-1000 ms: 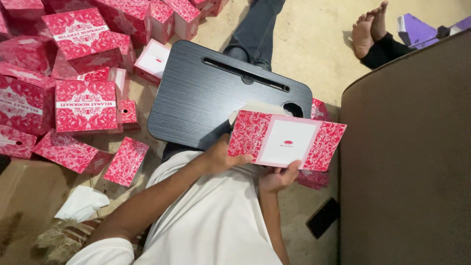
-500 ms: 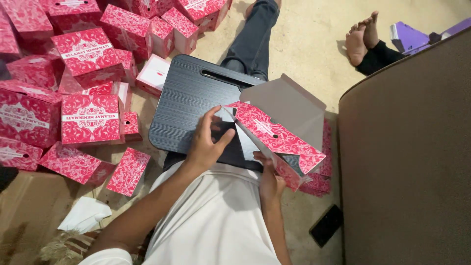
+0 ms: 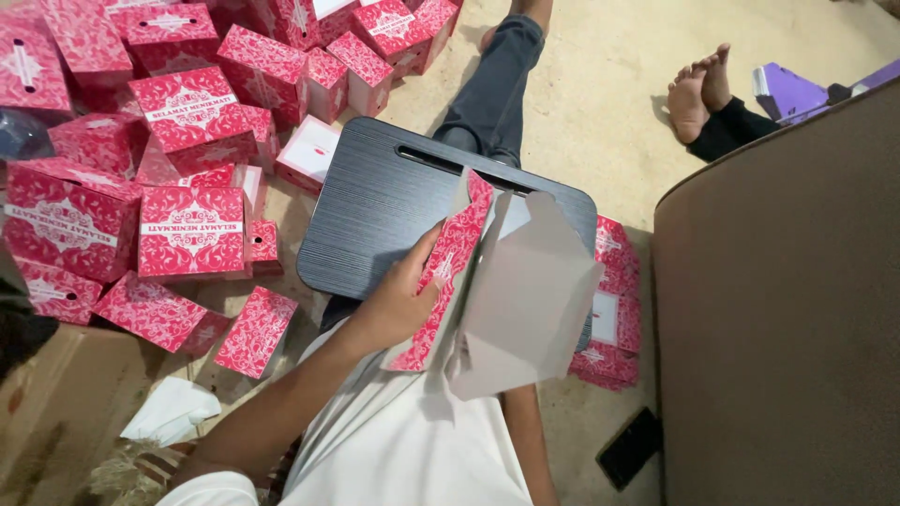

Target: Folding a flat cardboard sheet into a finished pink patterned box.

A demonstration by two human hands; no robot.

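My left hand (image 3: 398,298) grips the red patterned side of a flat cardboard box blank (image 3: 511,281), held upright over my lap with its grey inner face turned toward me. My right hand is hidden behind the blank; only the forearm (image 3: 532,440) shows below it. The blank is partly folded, with flaps standing up. Under it lies a black lap tray (image 3: 375,206) resting on my legs.
Several assembled red patterned boxes (image 3: 192,230) are piled on the floor at the left. A stack of flat red blanks (image 3: 614,319) lies right of the tray. A brown sofa side (image 3: 787,309) fills the right. Another person's bare feet (image 3: 698,89), a dark phone (image 3: 630,448) and a brown carton (image 3: 56,412) are nearby.
The blank has been turned from showing its red printed face to showing its grey inside, and is now held more upright. My right hand has slipped behind it.
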